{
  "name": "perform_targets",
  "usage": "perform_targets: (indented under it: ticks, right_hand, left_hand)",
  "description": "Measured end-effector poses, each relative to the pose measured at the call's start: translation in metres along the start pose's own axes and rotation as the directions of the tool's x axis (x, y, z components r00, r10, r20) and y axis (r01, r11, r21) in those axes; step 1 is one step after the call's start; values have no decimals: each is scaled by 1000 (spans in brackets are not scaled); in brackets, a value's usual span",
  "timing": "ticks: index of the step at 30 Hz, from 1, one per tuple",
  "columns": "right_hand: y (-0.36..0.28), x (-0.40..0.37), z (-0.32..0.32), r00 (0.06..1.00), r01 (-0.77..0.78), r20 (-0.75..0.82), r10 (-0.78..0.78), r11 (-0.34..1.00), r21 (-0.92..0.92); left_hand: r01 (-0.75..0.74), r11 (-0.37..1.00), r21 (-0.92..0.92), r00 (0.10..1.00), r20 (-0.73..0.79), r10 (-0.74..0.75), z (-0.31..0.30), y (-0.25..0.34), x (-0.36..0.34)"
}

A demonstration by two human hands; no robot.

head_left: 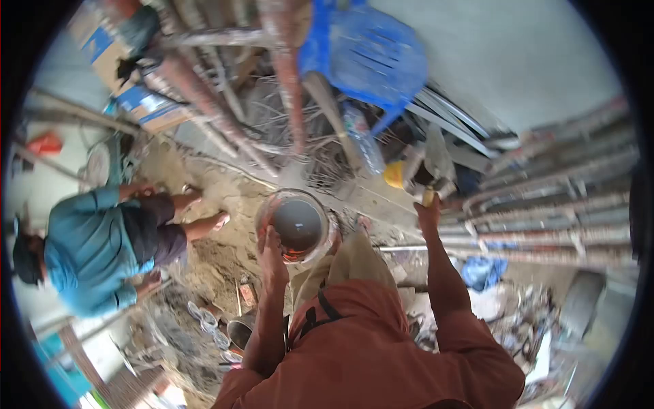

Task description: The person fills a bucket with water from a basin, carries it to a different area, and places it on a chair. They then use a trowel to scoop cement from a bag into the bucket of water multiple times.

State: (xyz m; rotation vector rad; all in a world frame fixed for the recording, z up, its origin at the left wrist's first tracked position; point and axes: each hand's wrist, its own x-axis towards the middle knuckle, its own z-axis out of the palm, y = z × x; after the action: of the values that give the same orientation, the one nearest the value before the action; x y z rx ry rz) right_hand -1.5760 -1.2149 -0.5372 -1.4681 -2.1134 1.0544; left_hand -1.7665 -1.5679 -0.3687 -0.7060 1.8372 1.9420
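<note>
My left hand (272, 253) is closed on the near-left rim of a round bucket (262, 218), in front of my legs. Smooth grey liquid or wet mix (297, 223) fills much of the bucket, and orange-red shows on its near side. Out to the right, my right hand (428, 213) is wrapped round the pale handle of a trowel (439, 155). Its grey blade points away from me and is somewhat blurred. Just left of the blade is a yellow object (394, 174) whose kind I cannot make out.
A person in a blue shirt (92, 235) stands at left on sandy ground (225, 262). Ahead are a blue plastic chair (378, 58), rusty poles (204, 95) and tangled wire (327, 167). Stacked metal frames (545, 204) line the right; rubble (518, 313) lies below them.
</note>
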Motion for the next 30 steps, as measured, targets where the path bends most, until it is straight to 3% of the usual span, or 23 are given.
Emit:
perform_targets:
  ticks: [1,3,4,6,9,13,15,18,22,25,26,27,29,30]
  right_hand:
    - [46,24,30,990,131,-39,-138,982,-135]
    - [55,49,53,974,224,57,-219,967,-122]
    - [22,50,43,968,208,191,-163,947,-243]
    - [16,53,52,972,169,222,-77,885,-434]
    - [24,40,57,956,292,214,-203,752,-591]
    - [13,32,53,937,345,248,-245,748,-566]
    - [1,28,47,959,259,241,-152,819,-512]
    - [-30,1,30,955,276,215,-203,874,-401]
    - [-67,-37,11,737,580,416,-533,815,17]
    - [-130,-73,4,535,631,576,-618,746,214]
    - [-138,-78,13,442,684,596,-670,682,259]
    - [-158,-88,17,388,674,631,-671,674,302]
    - [-206,-109,22,331,680,648,-686,649,340]
    - [-229,-118,25,226,705,682,-695,600,378]
  left_hand:
    - [-20,1000,-10,1000,-25,19,-12,-11,4]
    - [6,999,41,996,-94,-2,-18,-7,-5]
    - [-39,999,23,985,-167,42,-27,-8,-7]
    - [-15,995,96,985,-167,31,-36,-15,-10]
    - [30,999,44,972,-235,-19,-51,-14,-22]
    - [49,999,1,944,-328,-45,-61,-15,-34]
    - [5,1000,-15,937,-350,-10,-66,-23,-32]
    - [0,999,-37,932,-363,-14,-69,-34,-33]
    - [-49,998,-41,936,-351,32,-63,-43,-34]
    - [-48,999,-6,940,-338,43,-54,-40,-39]
    - [46,999,18,954,-299,-39,-50,-27,-46]
    - [33,999,4,956,-293,-31,-44,-26,-46]
    - [-280,957,-73,897,-374,234,-26,-31,-45]
    - [-196,975,-101,947,-279,161,-30,-41,-38]
